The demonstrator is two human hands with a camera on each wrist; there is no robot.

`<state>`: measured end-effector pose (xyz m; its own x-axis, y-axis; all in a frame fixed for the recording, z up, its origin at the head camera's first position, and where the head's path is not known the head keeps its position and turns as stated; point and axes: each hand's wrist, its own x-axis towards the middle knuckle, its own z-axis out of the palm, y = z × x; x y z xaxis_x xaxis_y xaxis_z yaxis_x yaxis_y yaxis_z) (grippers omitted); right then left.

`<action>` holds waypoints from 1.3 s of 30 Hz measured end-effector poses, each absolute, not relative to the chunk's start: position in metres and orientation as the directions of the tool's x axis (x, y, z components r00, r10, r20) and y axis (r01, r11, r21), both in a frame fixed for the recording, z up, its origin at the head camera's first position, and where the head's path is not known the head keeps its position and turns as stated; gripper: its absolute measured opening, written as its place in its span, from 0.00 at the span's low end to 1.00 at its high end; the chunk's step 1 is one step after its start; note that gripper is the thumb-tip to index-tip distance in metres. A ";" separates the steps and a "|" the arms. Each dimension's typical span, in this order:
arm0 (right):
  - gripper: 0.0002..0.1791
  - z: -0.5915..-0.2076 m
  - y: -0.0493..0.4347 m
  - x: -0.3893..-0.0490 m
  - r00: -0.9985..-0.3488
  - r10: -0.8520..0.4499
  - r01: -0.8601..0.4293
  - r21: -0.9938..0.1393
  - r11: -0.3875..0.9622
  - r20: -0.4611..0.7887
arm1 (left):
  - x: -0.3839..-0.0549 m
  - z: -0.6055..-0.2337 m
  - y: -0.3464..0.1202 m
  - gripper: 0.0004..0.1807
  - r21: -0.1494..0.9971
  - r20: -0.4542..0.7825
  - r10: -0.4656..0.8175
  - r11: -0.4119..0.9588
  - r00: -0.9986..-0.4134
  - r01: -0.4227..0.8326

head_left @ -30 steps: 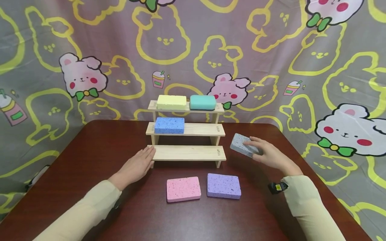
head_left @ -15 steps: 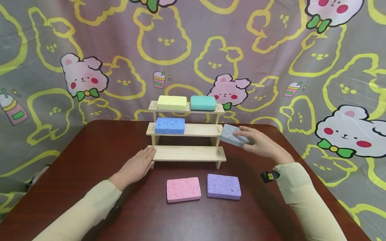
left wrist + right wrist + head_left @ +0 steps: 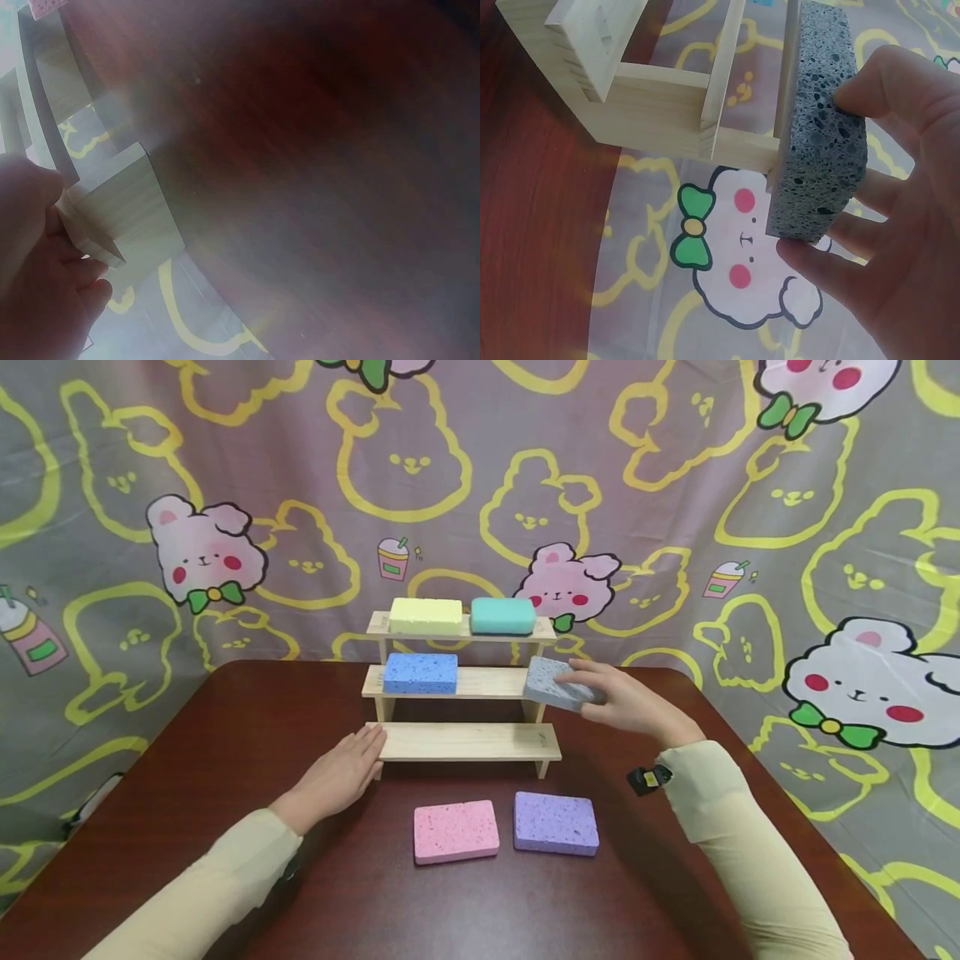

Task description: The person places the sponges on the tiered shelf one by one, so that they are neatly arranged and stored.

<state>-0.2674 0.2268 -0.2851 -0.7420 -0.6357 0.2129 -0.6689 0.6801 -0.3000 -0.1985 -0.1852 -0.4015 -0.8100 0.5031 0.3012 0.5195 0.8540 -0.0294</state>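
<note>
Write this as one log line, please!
right hand: holds gray sponge | left hand: holds rack | pink sponge, purple sponge: on table

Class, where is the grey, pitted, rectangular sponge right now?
In the head view, the grey sponge is in the right hand at the right end of the pale wooden middle shelf, right of the blue rectangular sponge.

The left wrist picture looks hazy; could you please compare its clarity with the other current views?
Left wrist: milky haze, the left hand dark and soft; right wrist: clearer, pores distinct on the gray sponge; head: clear, with a soft sheen on the table.
</note>
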 end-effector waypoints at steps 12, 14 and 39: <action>0.27 -0.283 0.214 -0.279 -0.703 -0.667 -0.710 -0.293 0.640 0.245 | -0.198 -0.401 -0.185 0.25 -0.030 0.301 0.501 0.856 -0.811 0.517; 0.27 -0.283 0.211 -0.281 -0.705 -0.665 -0.708 -0.297 0.641 0.246 | -0.198 -0.401 -0.185 0.25 -0.028 0.297 0.498 0.857 -0.814 0.514; 0.27 -0.294 0.164 -0.310 -0.675 -0.704 -0.731 -0.338 0.593 0.223 | -0.197 -0.399 -0.185 0.24 -0.033 0.314 0.510 0.849 -0.801 0.527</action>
<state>-0.3102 0.1643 -0.2942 -0.6746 -0.7038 0.2225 -0.7306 0.5934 -0.3379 -0.1966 -0.1845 -0.3992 -0.8008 0.5098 0.3145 0.5275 0.8489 -0.0329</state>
